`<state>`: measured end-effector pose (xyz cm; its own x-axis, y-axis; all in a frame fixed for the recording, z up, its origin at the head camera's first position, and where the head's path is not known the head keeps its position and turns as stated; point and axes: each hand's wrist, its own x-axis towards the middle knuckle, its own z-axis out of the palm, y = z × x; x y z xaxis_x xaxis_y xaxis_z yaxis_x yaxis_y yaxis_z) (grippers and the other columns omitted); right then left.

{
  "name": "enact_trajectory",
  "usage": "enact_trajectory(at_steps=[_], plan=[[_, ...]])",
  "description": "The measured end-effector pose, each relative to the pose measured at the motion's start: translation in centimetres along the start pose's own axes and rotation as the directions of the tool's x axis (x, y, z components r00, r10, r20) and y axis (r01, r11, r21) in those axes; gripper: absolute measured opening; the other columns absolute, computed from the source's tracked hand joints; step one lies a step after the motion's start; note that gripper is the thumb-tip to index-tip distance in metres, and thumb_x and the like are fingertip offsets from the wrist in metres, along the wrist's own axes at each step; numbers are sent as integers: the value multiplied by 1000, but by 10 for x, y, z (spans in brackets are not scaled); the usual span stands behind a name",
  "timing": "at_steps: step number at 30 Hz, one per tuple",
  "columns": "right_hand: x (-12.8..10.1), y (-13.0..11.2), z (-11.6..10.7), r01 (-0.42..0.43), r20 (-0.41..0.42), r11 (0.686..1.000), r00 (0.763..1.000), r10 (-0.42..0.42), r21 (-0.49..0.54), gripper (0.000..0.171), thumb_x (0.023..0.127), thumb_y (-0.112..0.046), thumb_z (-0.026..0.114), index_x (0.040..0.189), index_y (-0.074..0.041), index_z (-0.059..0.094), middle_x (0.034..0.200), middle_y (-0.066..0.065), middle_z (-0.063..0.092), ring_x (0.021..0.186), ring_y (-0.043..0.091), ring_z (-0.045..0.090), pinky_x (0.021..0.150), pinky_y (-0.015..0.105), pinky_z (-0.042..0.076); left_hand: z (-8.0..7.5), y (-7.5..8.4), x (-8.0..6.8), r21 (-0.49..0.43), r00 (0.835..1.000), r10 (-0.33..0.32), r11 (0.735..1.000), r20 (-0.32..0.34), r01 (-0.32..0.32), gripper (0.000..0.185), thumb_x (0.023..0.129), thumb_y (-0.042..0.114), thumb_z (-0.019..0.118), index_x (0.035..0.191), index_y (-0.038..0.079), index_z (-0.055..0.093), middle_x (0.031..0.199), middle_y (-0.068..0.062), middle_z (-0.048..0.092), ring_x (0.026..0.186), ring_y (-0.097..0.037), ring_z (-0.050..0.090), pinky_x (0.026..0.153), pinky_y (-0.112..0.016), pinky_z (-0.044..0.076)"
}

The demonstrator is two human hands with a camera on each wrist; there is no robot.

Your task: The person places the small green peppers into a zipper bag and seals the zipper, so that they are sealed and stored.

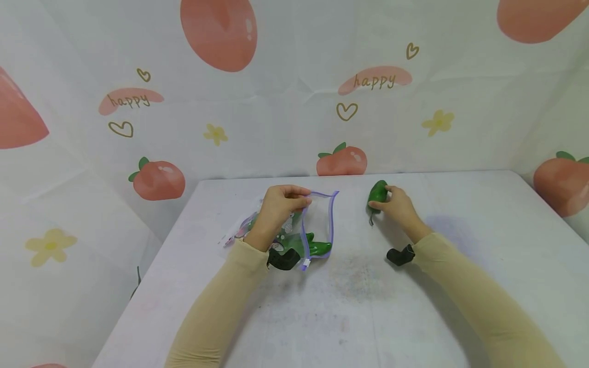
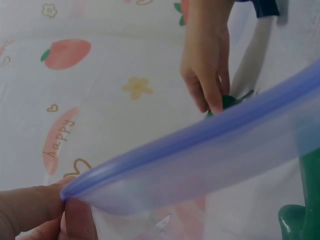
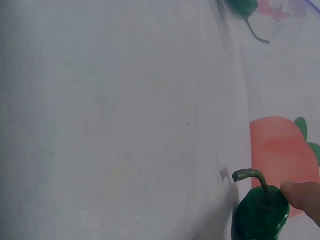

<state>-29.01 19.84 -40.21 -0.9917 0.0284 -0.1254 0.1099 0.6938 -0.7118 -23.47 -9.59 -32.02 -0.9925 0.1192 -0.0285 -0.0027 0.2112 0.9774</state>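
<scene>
My left hand [image 1: 276, 210] pinches the upper edge of a clear zip bag [image 1: 331, 220] with a purple rim, its mouth spread wide towards the right. Inside the bag lie green peppers [image 1: 319, 249], seen through the opening and the printed plastic. To the right, my right hand [image 1: 399, 207] grips another green pepper [image 1: 378, 191] between thumb and fingers, with its thin stem pointing down towards me. In the right wrist view this pepper's curved stem [image 3: 252, 173] stands up beside a fingertip. The left wrist view has the purple rim [image 2: 190, 147] crossing in front of the right hand.
Both hands work over a white table [image 1: 340, 317] with faint smudges. Behind it hangs a white cloth [image 1: 276, 112] printed with fruit, hearts and flowers. A black strap piece [image 1: 284, 259] hangs at the left wrist, another [image 1: 400, 255] at the right.
</scene>
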Motion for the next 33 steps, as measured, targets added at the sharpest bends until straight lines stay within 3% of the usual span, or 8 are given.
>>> enact_trajectory(at_steps=[11,18,33], plan=[[2,-1,6,7,-5,1000,1000,-7,-14,85,89,-31,68,147,11,23,150,34,27,140,46,26,113,57,26,0,0,1,1,1000,0,1000,-10,0,21,84,3,73,104,-2,72,89,-7,68,78,-13,64,76,-26,57],[4,-3,8,19,-7,1000,1000,-19,-18,84,89,-29,69,147,12,24,148,34,29,138,45,29,112,56,29,0,1,1,-14,1000,-14,1000,-9,14,22,84,3,72,105,-3,71,87,-6,67,77,-13,64,91,-46,54],[4,-3,10,41,18,999,999,-41,-2,76,89,-20,66,148,8,26,148,33,32,134,44,36,109,55,34,0,-1,1,-8,1000,11,1000,-8,-11,21,84,3,72,104,-3,72,88,-7,68,77,-12,65,77,-28,57]])
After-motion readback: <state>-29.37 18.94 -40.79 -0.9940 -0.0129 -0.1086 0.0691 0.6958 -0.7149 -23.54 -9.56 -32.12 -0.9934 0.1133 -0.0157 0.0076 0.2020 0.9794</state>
